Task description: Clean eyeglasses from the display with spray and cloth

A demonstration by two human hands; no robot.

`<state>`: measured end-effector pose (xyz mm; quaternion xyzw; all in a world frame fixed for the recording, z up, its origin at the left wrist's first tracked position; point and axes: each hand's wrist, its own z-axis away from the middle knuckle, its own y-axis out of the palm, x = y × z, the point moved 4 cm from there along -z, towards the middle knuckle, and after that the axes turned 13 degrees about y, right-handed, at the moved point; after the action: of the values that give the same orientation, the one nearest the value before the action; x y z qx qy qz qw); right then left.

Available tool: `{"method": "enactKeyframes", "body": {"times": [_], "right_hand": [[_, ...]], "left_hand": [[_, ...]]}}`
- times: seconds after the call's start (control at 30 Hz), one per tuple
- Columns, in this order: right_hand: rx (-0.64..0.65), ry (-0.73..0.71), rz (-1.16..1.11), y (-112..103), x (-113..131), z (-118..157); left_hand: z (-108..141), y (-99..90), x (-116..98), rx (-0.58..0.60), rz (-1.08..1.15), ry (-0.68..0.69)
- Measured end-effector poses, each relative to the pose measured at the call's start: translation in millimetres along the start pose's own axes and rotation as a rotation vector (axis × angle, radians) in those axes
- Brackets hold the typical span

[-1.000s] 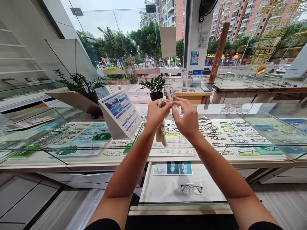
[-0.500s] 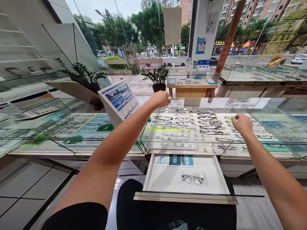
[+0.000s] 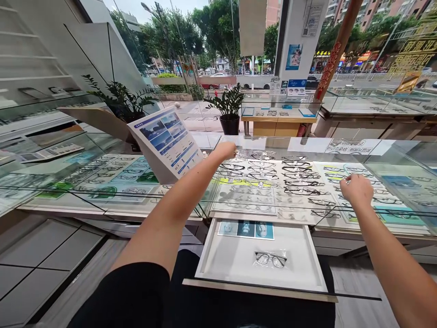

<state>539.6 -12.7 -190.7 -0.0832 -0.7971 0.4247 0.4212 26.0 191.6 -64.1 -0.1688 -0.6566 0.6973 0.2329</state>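
Curling into narrow fists, fingers of the left hand point(image 3: 226, 150) and right hand point(image 3: 358, 189) are over the glass worktop point(image 3: 266, 142); any hold is unclear. One bagged pair of eyeglasses point(image 3: 271, 259) lies in one near drawer point(image 3: 228, 259).

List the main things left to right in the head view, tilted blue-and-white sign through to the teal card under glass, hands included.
Blue-and-white sign → left hand → bagged glasses in the open drawer → right hand → teal card.
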Motion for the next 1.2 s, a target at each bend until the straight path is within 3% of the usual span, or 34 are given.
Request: {"method": "enactKeyframes", "body": {"times": [0.2, 0.43, 0.67, 1.0, 1.2], "right_hand": [[0.010, 0.010, 0.154, 6, -5, -2], [0.065, 0.059, 0.370, 10, -4, -1], [0.071, 0.046, 0.432, 8, -1, 1], [0.055, 0.051, 0.431, 6, 0, -1], [0.056, 0.037, 0.424, 5, 1, 2]], "left_hand": [[-5, 20.3, 4, 0.000, -0.012, 0.006], [-8, 30.4, 10, -0.012, -0.028, 0.007], [-9, 40.2, 16, -0.010, -0.014, 0.009], [-12, 44.2, 17, -0.010, -0.022, 0.011], [-23, 31.9, 25, -0.001, -0.047, -0.019]]}}
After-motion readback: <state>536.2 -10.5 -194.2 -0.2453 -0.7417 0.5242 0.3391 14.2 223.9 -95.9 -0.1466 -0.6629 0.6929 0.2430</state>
